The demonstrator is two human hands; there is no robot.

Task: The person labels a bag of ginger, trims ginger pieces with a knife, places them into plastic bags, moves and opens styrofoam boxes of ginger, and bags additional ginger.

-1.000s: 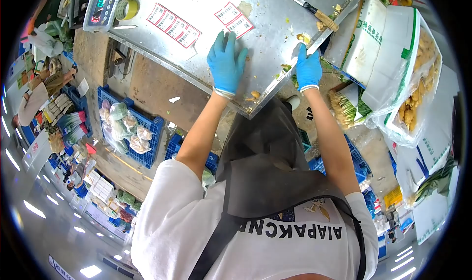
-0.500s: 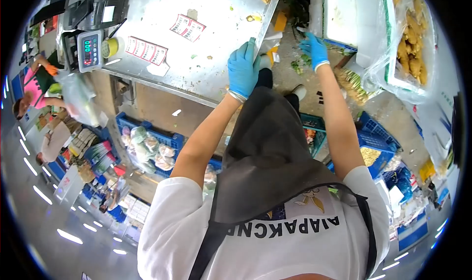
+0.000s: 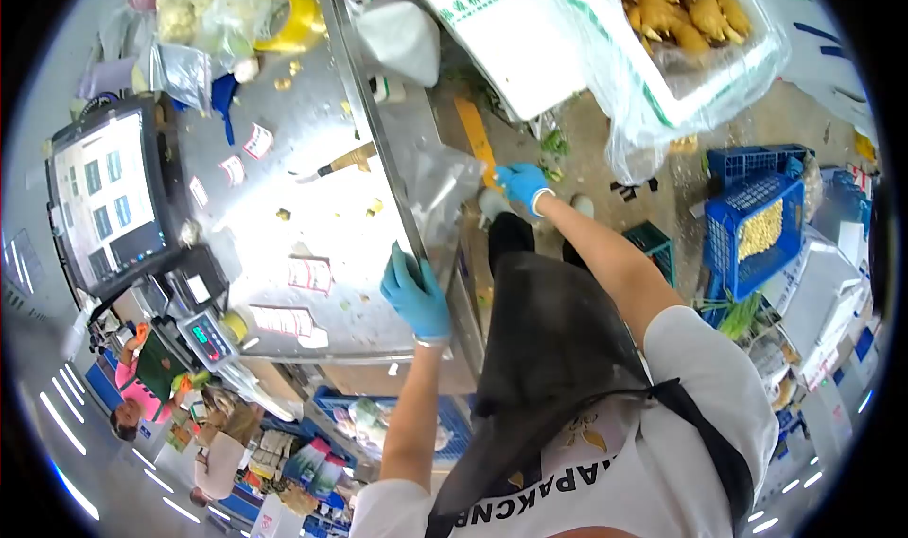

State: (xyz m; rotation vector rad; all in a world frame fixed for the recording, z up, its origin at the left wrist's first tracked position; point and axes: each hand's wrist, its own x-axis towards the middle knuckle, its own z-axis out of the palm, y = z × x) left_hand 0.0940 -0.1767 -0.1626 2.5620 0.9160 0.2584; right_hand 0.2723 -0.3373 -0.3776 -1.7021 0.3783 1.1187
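Note:
My left hand point(image 3: 416, 297), in a blue glove, rests at the edge of the metal table point(image 3: 350, 56) with its fingers apart and nothing in it. Out over the floor, beside an orange strip point(image 3: 476, 133), my right hand point(image 3: 523, 186) is gloved too, its fingers spread and empty. A knife point(image 3: 348, 162) with a wooden handle lies on the table, and label sheets point(image 3: 309, 274) lie left of my left hand. Clear plastic film point(image 3: 445, 183) hangs by the table edge between my hands.
A foam box point(image 3: 676, 103) of ginger stands at the upper right, a blue crate point(image 3: 752, 235) at the right. On the left are a screen point(image 3: 109, 198), a scale point(image 3: 206, 338) and yellow tape point(image 3: 298, 18). Two other people are at the lower left.
The view has turned, bringing the screen and bagged goods into sight. My right hand has left the table edge, where it was a second ago. My left hand has moved along to the long edge.

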